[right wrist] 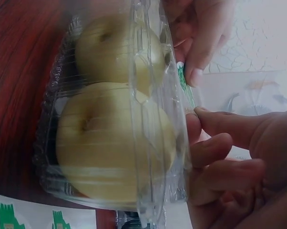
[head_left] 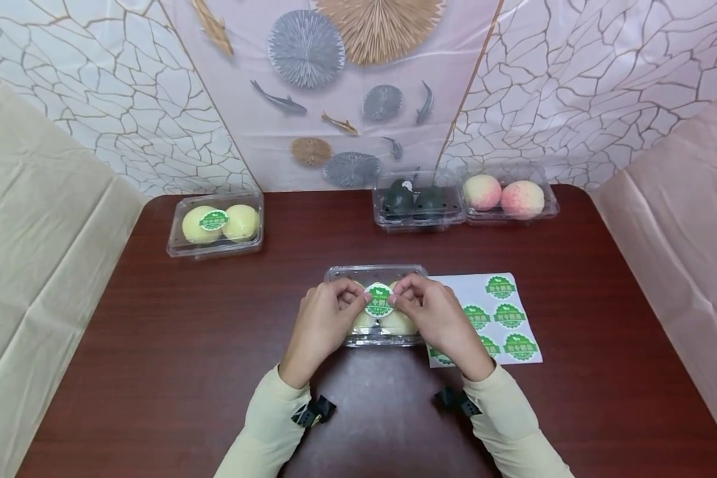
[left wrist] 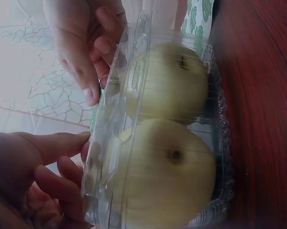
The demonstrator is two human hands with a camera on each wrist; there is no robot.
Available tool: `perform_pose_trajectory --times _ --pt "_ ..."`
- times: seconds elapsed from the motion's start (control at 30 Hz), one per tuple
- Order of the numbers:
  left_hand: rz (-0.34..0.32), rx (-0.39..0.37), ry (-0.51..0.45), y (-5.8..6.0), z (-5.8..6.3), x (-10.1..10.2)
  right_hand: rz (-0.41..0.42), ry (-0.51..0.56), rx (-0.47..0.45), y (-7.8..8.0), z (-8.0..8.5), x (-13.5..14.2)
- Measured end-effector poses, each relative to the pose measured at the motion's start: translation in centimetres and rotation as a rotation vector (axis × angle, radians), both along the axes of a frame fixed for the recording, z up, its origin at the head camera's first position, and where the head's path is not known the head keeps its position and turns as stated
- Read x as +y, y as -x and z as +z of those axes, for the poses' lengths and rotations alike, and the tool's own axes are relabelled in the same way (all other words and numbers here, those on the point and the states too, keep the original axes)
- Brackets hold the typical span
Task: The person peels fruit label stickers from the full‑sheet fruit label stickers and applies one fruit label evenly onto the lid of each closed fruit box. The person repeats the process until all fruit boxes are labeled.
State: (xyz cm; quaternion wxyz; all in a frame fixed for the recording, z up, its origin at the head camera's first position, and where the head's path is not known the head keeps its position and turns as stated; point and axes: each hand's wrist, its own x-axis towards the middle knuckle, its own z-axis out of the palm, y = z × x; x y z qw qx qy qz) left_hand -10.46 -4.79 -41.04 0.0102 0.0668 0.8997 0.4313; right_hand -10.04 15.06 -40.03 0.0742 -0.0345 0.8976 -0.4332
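A round green-and-white sticker [head_left: 379,300] is pinched at its two sides, just over the lid of a clear plastic clamshell box [head_left: 382,340]. My left hand [head_left: 325,318] holds the sticker's left edge between thumb and index finger. On the opposite edge, thumb and fingers of my right hand [head_left: 433,312] do the same. Inside the box sit two pale yellow-green round fruits [left wrist: 165,167], each with a dimple, seen through the clear wall in both wrist views. In the right wrist view the sticker [right wrist: 186,88] appears edge-on, close against the lid.
A white sheet of matching stickers [head_left: 454,285] lies partly under my right forearm. At the back left stands a box of yellow fruits [head_left: 239,222] with a sticker on its lid. Boxes of dark green fruits [head_left: 399,198] and pink peaches [head_left: 522,199] stand at the back right.
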Motion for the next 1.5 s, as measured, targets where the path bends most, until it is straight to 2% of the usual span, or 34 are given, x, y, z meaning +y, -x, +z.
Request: perform_pose_trajectory --times 0.3,0.67,0.83,1.0,1.13,1.27,1.5 --pt "-0.009 0.002 -0.007 -0.2 -0.2 -0.2 0.005 0.004 -0.002 -0.1 -0.1 0.0" --pt "0.025 0.09 -0.002 1.5 -0.7 -0.1 0.016 0.039 0.061 2.2 -0.4 0.2" --pt "0.005 0.081 -0.018 1.9 -0.7 -0.2 0.024 0.06 -0.011 2.6 -0.2 0.5" --pt "-0.02 0.037 -0.043 1.5 -0.8 -0.4 0.033 0.077 -0.098 2.2 -0.3 0.6" --pt "-0.03 0.04 -0.043 1.5 -0.8 -0.5 0.042 0.083 -0.126 2.1 -0.3 0.6" --pt "-0.031 0.046 -0.029 1.5 -1.0 -0.5 0.051 0.075 -0.131 2.0 -0.4 0.6" --pt "-0.042 0.077 -0.005 1.6 -1.0 -0.3 0.068 0.016 -0.082 2.0 -0.3 0.5"
